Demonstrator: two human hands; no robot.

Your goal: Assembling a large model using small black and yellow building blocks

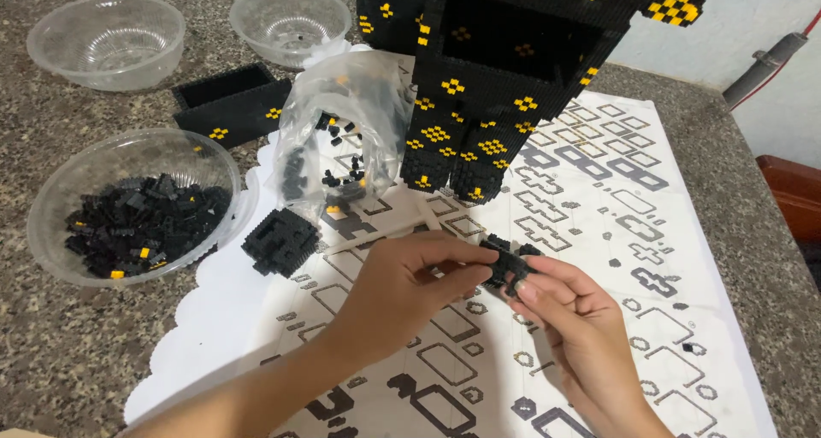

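Both hands meet at centre, approx 5 o'clock from the big black-and-yellow block figure (pixel 505 79). Left hand (pixel 402 288) and right hand (pixel 569 314) each pinch a side of the small black brick cluster (pixel 506 264), fingers clamped on it, held just above the printed instruction sheet (pixel 599 233). To do it well, I'd say: keep cluster level, press studs straight, w/ thumbs opposing, no twisting. Bowl of loose black bricks (pixel 137 220) at 9 o'clock, open plastic bag (pixel 342 139) at 11, small black block (pixel 280 242) beside it. Granite surface (pixel 51 352) underneath.
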